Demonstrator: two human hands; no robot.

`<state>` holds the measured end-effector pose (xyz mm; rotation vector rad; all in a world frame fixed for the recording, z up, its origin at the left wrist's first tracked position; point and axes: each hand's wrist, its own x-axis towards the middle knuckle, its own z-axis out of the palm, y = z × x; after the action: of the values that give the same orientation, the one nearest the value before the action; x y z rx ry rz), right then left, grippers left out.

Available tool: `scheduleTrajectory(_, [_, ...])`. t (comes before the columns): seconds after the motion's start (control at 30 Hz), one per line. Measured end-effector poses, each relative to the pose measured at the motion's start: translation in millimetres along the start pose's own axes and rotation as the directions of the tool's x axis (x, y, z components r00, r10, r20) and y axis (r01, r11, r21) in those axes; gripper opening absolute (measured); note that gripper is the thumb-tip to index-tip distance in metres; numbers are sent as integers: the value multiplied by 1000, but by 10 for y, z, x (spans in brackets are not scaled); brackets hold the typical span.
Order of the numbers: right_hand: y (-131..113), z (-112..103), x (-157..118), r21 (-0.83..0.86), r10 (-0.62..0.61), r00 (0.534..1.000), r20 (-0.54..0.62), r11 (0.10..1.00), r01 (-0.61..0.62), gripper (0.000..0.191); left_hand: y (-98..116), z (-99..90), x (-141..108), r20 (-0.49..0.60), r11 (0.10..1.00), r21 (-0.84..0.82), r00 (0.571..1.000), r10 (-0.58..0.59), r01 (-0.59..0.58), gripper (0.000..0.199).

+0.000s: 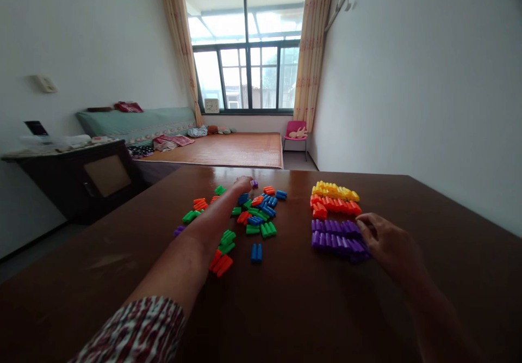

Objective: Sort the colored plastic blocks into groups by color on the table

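My left hand [243,180] reaches to the far side of the brown table, its fingertips beside a small purple piece [254,184]; whether they grip it is too small to tell. Under and around that forearm lie scattered green pieces [268,229], blue pieces [256,252] and orange pieces [223,265]. My right hand [377,232] is at the right end of two rows of purple pieces [332,240], fingers bent close together; what they hold, if anything, is hidden. Beyond the purple rows lie a row of orange pieces [336,205] and a row of yellow pieces [334,191].
The brown table [285,308] fills the foreground. Past its far edge stand a bed with a woven mat [244,149] and a pink chair [295,130] holding a doll. A dark cabinet [81,172] is at the left.
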<state>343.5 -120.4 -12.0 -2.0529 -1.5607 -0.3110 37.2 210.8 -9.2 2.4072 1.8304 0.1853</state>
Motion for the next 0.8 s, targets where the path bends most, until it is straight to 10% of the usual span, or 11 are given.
scheduleTrajectory(0.23, [-59,-10,-9,10,-32,999,-13,999,32,27,103,196,212,25,995,-38,995,97,-96,39])
scheduleTrajectory(0.57, [10,-16,58,172,69,996,-60,983,-57,22,476,-88,-329,-91,944,-130,952,293,-303,34])
scheduleTrajectory(0.8, [-102,127,88,770,-18,969,246,610,-185,41,1565,-18,-1377,-260,635,-342,719,644,-693,27])
